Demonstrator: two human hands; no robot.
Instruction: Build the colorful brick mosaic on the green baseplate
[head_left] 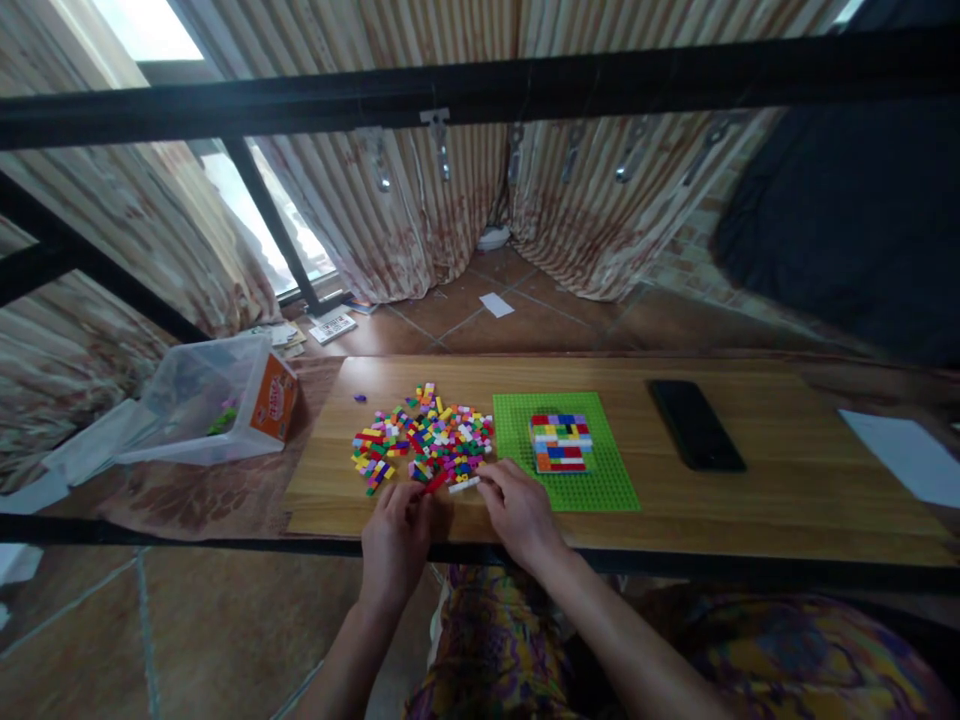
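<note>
Working beside the brick pile [448,437], likely for easy picking, the left hand [397,517] is pinching a red brick [436,482], the right hand [521,507] a white brick [463,485].

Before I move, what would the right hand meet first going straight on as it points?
The right hand would likely meet the white brick at its fingertips, then the brick pile; depth is unclear.

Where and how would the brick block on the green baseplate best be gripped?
Probably across its left and right walls, coming down from above: the brick block stands up from the green baseplate, and bare studs on both sides leave room to pinch. Whether it is pressed onto the baseplate cannot be told.
</note>
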